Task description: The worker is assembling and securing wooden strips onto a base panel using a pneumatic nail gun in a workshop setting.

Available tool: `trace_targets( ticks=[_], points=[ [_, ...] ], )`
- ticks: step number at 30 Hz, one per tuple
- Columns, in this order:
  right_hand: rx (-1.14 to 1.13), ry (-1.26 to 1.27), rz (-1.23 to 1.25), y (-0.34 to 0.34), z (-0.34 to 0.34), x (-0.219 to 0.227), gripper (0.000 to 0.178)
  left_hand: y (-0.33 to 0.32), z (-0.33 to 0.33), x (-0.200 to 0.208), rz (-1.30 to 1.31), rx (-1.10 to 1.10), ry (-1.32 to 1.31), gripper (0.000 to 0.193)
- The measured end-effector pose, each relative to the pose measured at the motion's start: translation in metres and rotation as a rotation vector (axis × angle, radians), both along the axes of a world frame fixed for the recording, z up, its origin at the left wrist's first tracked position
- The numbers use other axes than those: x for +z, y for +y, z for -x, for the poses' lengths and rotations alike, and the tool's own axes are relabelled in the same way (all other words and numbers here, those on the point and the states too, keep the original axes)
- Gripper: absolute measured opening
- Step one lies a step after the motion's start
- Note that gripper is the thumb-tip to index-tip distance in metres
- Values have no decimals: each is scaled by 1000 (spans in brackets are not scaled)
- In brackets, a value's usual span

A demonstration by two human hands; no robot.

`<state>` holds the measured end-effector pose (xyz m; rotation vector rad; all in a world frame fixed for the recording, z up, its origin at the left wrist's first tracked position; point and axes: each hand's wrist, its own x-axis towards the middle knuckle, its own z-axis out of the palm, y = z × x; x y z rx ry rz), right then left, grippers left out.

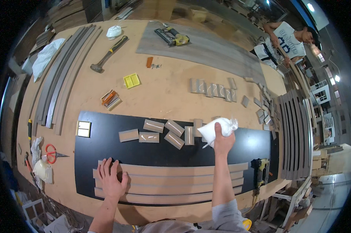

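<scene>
My right hand [224, 143] is closed around a plastic bag of white glue [208, 133], its tip pointing down and left above the black panel [160, 152]. Beneath and left of the bag lie several small wooden blocks [174, 140], most with a streak of white glue on top. My left hand [112, 181] rests with fingers spread on the left end of several long wooden slats [175, 180], which lie side by side along the panel's near edge. What the bag's tip is touching, if anything, I cannot tell.
A nail gun [261, 171] lies right of the slats, another [172, 38] on a grey board at the back. Scissors [53, 154], a hammer [110, 53] and a yellow tray [131, 80] sit leftward. More blocks [218, 91] stand beyond the panel. Another person [286, 40] works far right.
</scene>
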<state>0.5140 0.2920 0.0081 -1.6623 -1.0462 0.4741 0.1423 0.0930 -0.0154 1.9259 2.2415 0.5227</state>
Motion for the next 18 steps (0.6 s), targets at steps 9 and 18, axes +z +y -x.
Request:
trace_targets(
  ticks=[9,18],
  points=[
    [-20,-75,36,35,1,-3,54,0,-1,3,24,19,-8,48],
    [-20,-104,45,8,-3,-5,54,1,-1,3,6,2,32,48]
  ],
)
